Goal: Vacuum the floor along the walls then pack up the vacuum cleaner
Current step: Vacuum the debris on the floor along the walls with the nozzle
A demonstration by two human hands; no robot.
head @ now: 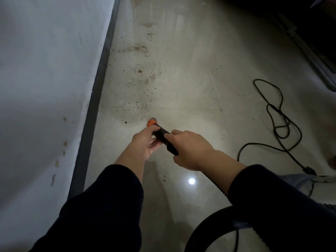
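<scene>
Holding: both hands are on a short black plastic nozzle tube with an orange tip, which is angled down toward the floor.
Left hand: the left hand has its fingers curled round the tube just behind the orange tip.
Right hand: the right hand is clamped on the rear end of the tube, fingers wrapped over the top.
Hose: a ribbed black vacuum hose comes out from under the right wrist and loops low by the person's dark sleeves.
Dirt: brown crumbs lie scattered on the glossy pale tiled floor in a band near its left edge, just ahead of the tip.
Edge: a dark grey skirting strip runs below the white wall.
Cord: a thin black power cord lies in loose loops toward the floor's right side, well apart from the tube.
</scene>
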